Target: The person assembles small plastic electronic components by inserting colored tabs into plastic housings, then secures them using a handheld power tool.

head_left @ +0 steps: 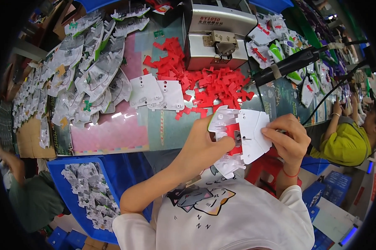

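Over the table's near edge, my left hand [204, 146] is closed round a white plastic housing [222, 118], with the thumb lying across its inside. A red plastic piece [235, 146] sits in the housing, partly covered by that thumb. My right hand [288, 135] pinches the right edge of a flat white plate [256, 127] between thumb and fingers. The plate lies against the housing's right side and overlaps part of it. Whether the two are joined cannot be seen.
Loose red plastic pieces [221, 85] lie heaped before a silver screw-feeding machine [221, 39]. A black electric screwdriver [286, 66] hangs at the right. White plates [169, 95] and piled housings [102, 77] lie left. A blue bin [56, 166] stands below; a co-worker [346, 143] sits right.
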Action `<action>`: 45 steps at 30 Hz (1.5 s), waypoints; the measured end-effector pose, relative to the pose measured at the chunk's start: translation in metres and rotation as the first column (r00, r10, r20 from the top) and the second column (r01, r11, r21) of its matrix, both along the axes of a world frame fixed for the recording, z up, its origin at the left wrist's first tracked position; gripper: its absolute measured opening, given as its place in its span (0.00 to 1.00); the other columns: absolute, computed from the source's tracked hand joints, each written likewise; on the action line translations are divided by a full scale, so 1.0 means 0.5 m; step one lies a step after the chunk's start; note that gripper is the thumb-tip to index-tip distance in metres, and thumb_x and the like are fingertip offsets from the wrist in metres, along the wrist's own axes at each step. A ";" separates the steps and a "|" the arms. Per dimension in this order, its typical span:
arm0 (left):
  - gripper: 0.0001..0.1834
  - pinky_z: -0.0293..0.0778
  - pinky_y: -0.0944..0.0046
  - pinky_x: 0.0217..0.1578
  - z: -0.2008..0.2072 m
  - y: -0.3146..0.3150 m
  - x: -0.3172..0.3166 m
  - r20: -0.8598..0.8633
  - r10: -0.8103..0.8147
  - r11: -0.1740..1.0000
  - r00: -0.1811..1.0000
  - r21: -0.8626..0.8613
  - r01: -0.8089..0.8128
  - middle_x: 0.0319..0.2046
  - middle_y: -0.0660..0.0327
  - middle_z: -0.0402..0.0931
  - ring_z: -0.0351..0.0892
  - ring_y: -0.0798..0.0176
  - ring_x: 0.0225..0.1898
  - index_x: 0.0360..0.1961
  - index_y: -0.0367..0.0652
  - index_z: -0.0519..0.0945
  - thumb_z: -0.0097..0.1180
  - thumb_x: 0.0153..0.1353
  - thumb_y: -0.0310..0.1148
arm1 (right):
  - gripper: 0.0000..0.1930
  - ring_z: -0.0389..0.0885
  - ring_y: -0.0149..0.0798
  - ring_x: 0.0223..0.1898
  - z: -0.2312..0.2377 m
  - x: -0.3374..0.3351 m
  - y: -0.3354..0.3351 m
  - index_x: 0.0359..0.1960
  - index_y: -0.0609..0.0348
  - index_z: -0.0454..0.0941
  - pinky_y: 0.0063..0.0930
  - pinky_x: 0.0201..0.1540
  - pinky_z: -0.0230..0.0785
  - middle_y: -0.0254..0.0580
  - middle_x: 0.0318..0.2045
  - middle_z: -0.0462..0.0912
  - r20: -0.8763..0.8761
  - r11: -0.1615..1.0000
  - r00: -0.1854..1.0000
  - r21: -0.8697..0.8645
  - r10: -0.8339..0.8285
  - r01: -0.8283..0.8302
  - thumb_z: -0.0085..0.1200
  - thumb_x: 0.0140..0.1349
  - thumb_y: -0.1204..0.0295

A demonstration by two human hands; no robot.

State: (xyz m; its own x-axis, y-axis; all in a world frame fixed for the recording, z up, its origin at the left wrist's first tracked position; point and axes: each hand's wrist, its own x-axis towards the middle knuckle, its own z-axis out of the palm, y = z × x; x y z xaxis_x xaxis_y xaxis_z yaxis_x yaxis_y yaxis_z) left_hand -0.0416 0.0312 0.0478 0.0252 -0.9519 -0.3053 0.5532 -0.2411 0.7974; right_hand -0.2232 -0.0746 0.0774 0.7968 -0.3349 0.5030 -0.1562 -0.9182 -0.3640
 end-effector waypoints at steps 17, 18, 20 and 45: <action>0.18 0.68 0.72 0.33 -0.002 0.026 0.002 0.075 0.025 0.996 0.997 0.089 -0.032 0.32 0.62 0.71 0.70 0.73 0.33 0.42 0.31 0.69 0.46 0.45 0.20 | 0.41 0.62 0.52 0.53 0.001 0.031 0.006 0.52 0.62 0.66 0.39 0.53 0.56 0.53 0.54 0.61 -0.267 0.858 0.938 0.511 0.222 -0.058 0.60 0.33 0.53; 0.20 0.68 0.72 0.33 0.000 0.027 0.000 0.140 0.036 0.996 0.990 0.071 -0.046 0.32 0.62 0.71 0.70 0.73 0.33 0.43 0.31 0.68 0.46 0.45 0.20 | 0.39 0.61 0.52 0.53 0.001 0.030 0.009 0.55 0.55 0.63 0.38 0.50 0.60 0.50 0.56 0.57 -0.291 0.857 0.931 0.513 0.219 -0.041 0.59 0.39 0.54; 0.21 0.68 0.72 0.34 -0.002 0.025 -0.001 0.187 0.037 0.999 0.982 0.023 -0.042 0.33 0.61 0.71 0.70 0.73 0.33 0.45 0.31 0.67 0.46 0.45 0.20 | 0.39 0.61 0.52 0.53 -0.004 0.033 0.018 0.55 0.55 0.63 0.38 0.50 0.60 0.50 0.56 0.57 -0.252 0.857 0.950 0.514 0.183 -0.028 0.60 0.38 0.56; 0.22 0.72 0.69 0.32 -0.025 -0.010 -0.023 0.067 0.076 0.987 0.995 0.136 -0.084 0.33 0.57 0.75 0.75 0.67 0.32 0.41 0.35 0.71 0.60 0.41 0.20 | 0.33 0.67 0.44 0.47 -0.036 0.011 0.012 0.53 0.57 0.66 0.30 0.43 0.64 0.51 0.52 0.63 -0.156 0.890 0.986 0.455 0.064 0.014 0.60 0.41 0.62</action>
